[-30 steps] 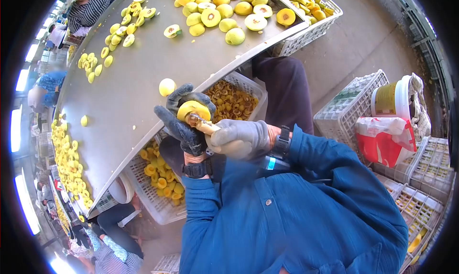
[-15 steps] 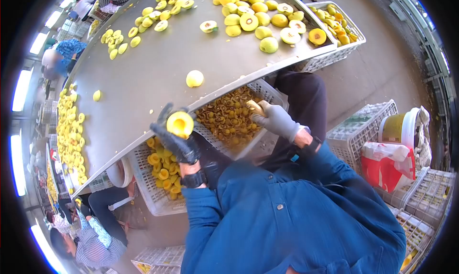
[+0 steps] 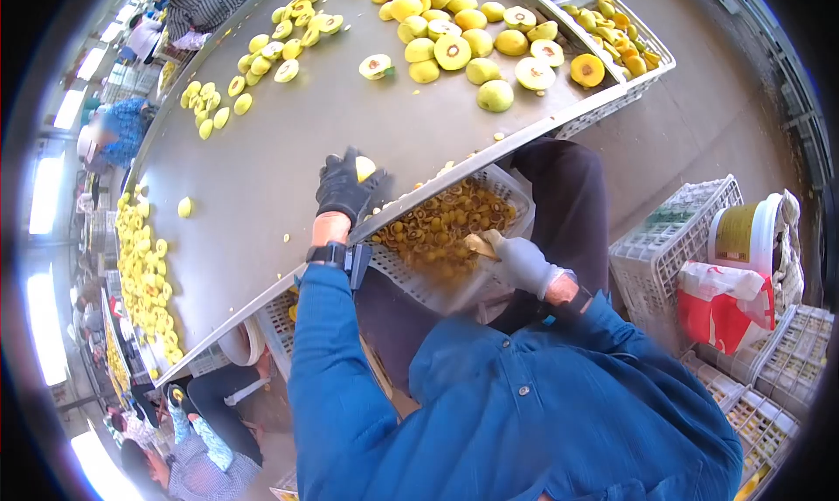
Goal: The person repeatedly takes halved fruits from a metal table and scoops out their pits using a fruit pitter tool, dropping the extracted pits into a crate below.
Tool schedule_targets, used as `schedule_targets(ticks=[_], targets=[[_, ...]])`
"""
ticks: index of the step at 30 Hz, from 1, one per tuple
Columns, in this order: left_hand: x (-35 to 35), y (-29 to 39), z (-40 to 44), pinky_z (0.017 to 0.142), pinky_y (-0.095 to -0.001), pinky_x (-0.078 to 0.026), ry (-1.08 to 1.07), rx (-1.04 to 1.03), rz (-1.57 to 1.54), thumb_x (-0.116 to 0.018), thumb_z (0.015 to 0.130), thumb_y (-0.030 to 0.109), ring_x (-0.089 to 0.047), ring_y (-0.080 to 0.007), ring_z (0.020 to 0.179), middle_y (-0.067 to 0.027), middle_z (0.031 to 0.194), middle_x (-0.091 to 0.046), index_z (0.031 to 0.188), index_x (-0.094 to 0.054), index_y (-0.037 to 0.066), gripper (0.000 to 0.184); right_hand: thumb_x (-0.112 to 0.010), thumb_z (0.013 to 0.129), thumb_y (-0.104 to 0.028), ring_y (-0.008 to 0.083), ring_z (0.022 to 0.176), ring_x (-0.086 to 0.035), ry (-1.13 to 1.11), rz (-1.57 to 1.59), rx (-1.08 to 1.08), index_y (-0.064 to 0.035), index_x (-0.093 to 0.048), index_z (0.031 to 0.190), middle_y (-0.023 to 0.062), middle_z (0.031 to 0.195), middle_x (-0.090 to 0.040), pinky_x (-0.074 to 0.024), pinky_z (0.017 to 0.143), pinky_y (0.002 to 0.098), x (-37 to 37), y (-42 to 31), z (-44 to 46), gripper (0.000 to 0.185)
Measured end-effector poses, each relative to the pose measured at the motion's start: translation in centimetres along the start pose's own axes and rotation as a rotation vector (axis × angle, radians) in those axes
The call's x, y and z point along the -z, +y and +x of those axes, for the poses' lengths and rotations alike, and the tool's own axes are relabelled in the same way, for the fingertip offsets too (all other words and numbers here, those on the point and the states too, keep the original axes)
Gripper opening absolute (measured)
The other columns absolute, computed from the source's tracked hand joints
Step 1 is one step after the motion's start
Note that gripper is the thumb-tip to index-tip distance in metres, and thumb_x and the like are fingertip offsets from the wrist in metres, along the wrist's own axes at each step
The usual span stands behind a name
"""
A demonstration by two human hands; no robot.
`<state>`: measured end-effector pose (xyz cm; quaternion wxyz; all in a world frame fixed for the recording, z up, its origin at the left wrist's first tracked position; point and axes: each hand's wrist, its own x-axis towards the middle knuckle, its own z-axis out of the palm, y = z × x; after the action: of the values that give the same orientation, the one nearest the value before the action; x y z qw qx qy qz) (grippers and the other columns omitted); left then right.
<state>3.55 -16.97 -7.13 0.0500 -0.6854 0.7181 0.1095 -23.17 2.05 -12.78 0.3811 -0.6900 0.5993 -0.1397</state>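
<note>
My left hand [image 3: 345,189], in a black glove, reaches over the metal table [image 3: 271,164]. Its fingers and thumb close around a pale yellow peach half [image 3: 365,168], partly hidden by the glove. In a grey glove, my right hand [image 3: 524,267] grips a short tan tool [image 3: 480,245], whose working end I cannot make out clearly. That hand is above the edge of a crate [image 3: 516,189] full of brown and yellow pits and scraps [image 3: 446,219]. Several cut peaches [image 3: 453,52] lie farther up the table, some with red-brown centres showing.
Hollowed yellow halves [image 3: 144,274] line the table's left edge. A crate of peach pieces [image 3: 669,62] stands at the upper right. To my right are a stacked crate [image 3: 673,239], a white bucket [image 3: 743,234] and a red bag [image 3: 725,309]. Another person [image 3: 201,466] sits at lower left.
My left hand has moved up onto the table and closed on a peach half there. The hollowed half it held before is gone from it. My right hand keeps its tool.
</note>
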Motion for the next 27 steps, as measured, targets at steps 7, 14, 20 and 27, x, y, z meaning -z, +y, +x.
schedule_targets(ticks=[7, 14, 20, 27], targets=[[0.0, -3.5, -3.9, 0.064, -0.0293, -0.057, -0.098, -0.066, -1.482, -0.056, 0.095, 0.031, -0.066, -0.0186, 0.081, -0.0119, 0.103, -0.067, 0.121, -0.058, -0.001, 0.041, -0.066, 0.086, -0.031, 0.0418, 0.072, -0.064, 0.081, 0.198, 0.108, -0.0046, -0.056, 0.107, 0.0238, 0.075, -0.064, -0.0497, 0.065, 0.0495, 2.0, -2.2, 0.3, 0.035], [2.2, 3.2, -13.2, 0.079, -0.0299, -0.055, 0.189, -0.121, -1.77, -0.039, 0.103, 0.049, -0.065, -0.0207, 0.089, -0.0161, 0.103, -0.067, 0.125, -0.053, -0.003, 0.058, -0.067, 0.085, -0.026, 0.0412, 0.066, -0.063, 0.187, 0.287, 0.314, -0.0054, -0.054, 0.103, 0.0218, 0.071, -0.063, -0.0497, 0.059, 0.0488, 4.4, -11.2, 0.4, 0.031], [3.8, 7.4, -16.3, 0.082, -0.0305, -0.052, 0.408, -0.108, -1.541, -0.026, 0.102, 0.059, -0.063, -0.02, 0.087, -0.0158, 0.099, -0.066, 0.126, -0.053, -0.003, 0.072, -0.068, 0.083, -0.025, 0.0391, 0.062, -0.064, 0.279, 0.093, 0.383, -0.0068, -0.05, 0.098, 0.0174, 0.068, -0.062, -0.0503, 0.055, 0.0475, 4.1, -12.4, -0.3, 0.03], [3.4, 9.2, -17.9, 0.081, -0.0304, -0.052, 0.459, -0.072, -1.484, -0.027, 0.102, 0.059, -0.063, -0.0199, 0.087, -0.0147, 0.097, -0.066, 0.124, -0.056, -0.003, 0.072, -0.067, 0.085, -0.026, 0.0394, 0.061, -0.063, 0.212, 0.04, 0.317, -0.0039, -0.049, 0.095, 0.0176, 0.067, -0.062, -0.0494, 0.053, 0.0477, 4.8, -12.2, -0.8, 0.03]])
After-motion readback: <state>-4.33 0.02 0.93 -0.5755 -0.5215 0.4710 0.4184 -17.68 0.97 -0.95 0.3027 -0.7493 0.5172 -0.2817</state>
